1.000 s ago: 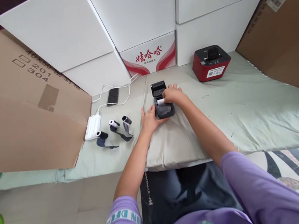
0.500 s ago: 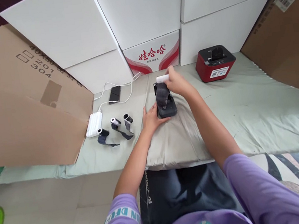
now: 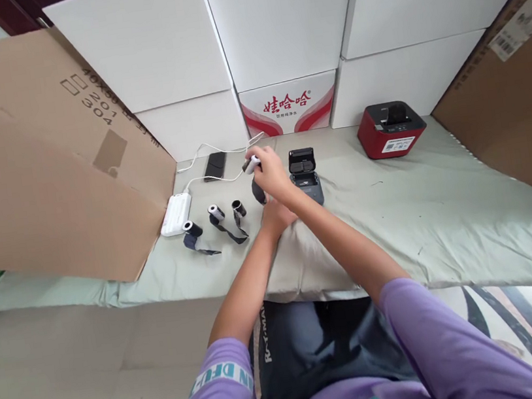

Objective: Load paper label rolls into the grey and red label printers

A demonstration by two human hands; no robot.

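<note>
My right hand is closed on a small white paper roll, held above the table left of the printer. A dark strip hangs from the roll. The small dark portable printer stands with its lid raised and its bay exposed. Beside its lower left side rests my left hand, its fingers mostly hidden behind my right forearm. Further left stand three small rolls: a black one, a white one and another black one, each with a dark strip trailing from it.
A white power bank with a white cable and a black phone lie at the left back. A red and black printer stands at the right back. White boxes line the back; brown cardboard bounds the left.
My right hand has carried the white roll and its strip left, away from the dark printer, uncovering its bay. My left hand stays beside the printer. The camera view has shifted slightly.
</note>
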